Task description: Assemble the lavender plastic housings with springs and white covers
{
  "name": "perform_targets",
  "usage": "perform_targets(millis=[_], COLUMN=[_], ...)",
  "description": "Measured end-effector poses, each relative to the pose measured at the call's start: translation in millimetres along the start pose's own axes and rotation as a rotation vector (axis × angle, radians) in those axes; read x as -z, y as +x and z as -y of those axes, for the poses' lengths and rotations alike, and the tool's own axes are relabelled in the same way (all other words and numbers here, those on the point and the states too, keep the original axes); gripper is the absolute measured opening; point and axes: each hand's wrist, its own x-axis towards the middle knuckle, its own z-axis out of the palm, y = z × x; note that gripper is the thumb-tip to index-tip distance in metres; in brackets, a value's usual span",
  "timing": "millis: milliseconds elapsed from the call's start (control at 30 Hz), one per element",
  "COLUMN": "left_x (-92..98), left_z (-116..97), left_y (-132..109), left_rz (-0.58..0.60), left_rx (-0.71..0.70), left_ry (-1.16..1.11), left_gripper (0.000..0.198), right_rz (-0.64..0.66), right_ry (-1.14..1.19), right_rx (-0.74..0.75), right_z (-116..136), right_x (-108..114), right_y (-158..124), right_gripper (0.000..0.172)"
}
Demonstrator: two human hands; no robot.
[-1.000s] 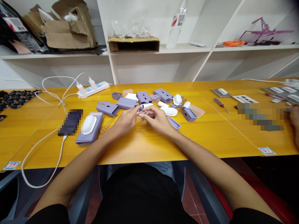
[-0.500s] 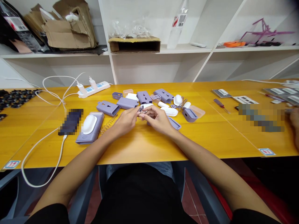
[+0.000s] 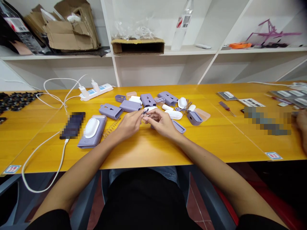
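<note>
My left hand (image 3: pixel 130 125) is closed, its fingertips pinching a small dark part (image 3: pixel 145 111). My right hand (image 3: pixel 163 124) meets it from the other side, thumb and fingers pinched together; what they grip is mostly hidden, though something thin and wire-like shows between the hands. Around them lie lilac plastic housings (image 3: pixel 111 111), a white ribbed oval piece (image 3: pixel 174 114) and a lilac frame (image 3: pixel 179 126) partly behind my right hand. A long coil spring (image 3: pixel 111 128) rests beside my left wrist. Farther right is a lilac cup-shaped part (image 3: pixel 194 118).
On the left are a lilac dispenser-like unit with a white oval (image 3: pixel 92 128), a phone (image 3: pixel 73 125) on a white cable and a power strip (image 3: pixel 97 92). A screwdriver (image 3: pixel 226 108) lies to the right. At the right edge is another person's hand (image 3: pixel 301 127). White shelves stand behind.
Both hands stay almost in place, still pinching together over the parts. The other person's hand at the right edge has shifted slightly leftward into view.
</note>
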Motion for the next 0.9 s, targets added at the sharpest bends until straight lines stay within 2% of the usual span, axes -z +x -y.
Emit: perform_targets(millis=[433,633,900], left_x=[0.7,0.2,-1.3], left_z=[-1.0,-2.1,-0.2], left_y=[-0.3,-1.5,-2.0], left_rz=[-0.056,-0.084,-0.117], left_rx=[0.002,0.051,0.049], left_ry=[-0.001,0.004,0.036], left_gripper=[0.022,0.021,0.021], right_rz=[-0.017,0.004,0.029], right_ry=[-0.024,-0.006,-0.021], right_rx=[-0.023,0.0,0.007], right_z=[-3.6,-1.0,-0.3], right_x=[1.8,0.9,1.4], right_y=[-0.5,0.0,-0.2], right_gripper=[0.045,0.046,0.047])
